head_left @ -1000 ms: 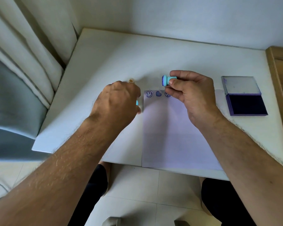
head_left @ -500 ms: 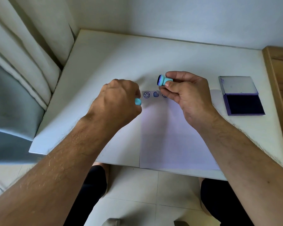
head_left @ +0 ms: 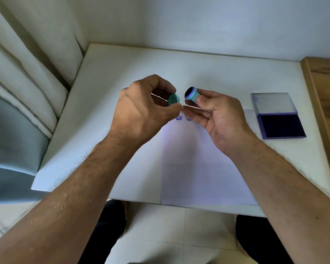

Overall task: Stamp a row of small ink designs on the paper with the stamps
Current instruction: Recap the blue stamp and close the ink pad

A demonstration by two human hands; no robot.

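My right hand (head_left: 215,113) pinches a small teal stamp (head_left: 192,94) above the paper, its dark inked face turned left. A round teal cap (head_left: 173,99) sits between the thumb and fingers of my left hand (head_left: 141,111), a short gap away from the stamp's face. The white paper (head_left: 198,168) lies on the table beneath both hands. Two blue stamped designs (head_left: 183,117) show at its top edge between my fingers; the rest of the row is hidden by my left hand.
An open purple ink pad (head_left: 281,125) with its lid folded back lies to the right of the paper. The white table (head_left: 122,69) meets a wall at the back, curtains at the left and a wooden panel (head_left: 326,103) at the right.
Both hands have risen off the paper. My left hand has lifted the teal cap up beside the stamp, and it now hides the leftmost stamped design.
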